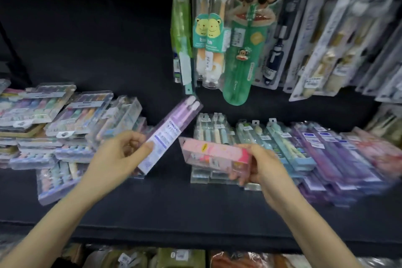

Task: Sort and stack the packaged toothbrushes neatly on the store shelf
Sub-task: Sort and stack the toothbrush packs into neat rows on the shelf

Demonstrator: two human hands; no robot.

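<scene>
Your left forearm (50,228), right forearm (315,230): bare, skin uncovered up to frame edge. Your left hand (121,152): slim fingers, thumbnail (149,145) short and rounded. Your right hand (263,167): bare, knuckles and wrist tendons visible, fingertips blurred.

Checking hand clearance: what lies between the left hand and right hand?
Head view: purple pack in the left hand, bare black shelf, then pink pack in the right hand.

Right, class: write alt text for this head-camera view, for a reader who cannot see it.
A person's left hand holds a lilac toothbrush pack and the right hand a pink pack above a dark store shelf. Around them lie stacks of packaged toothbrushes; more packs hang behind.
</scene>
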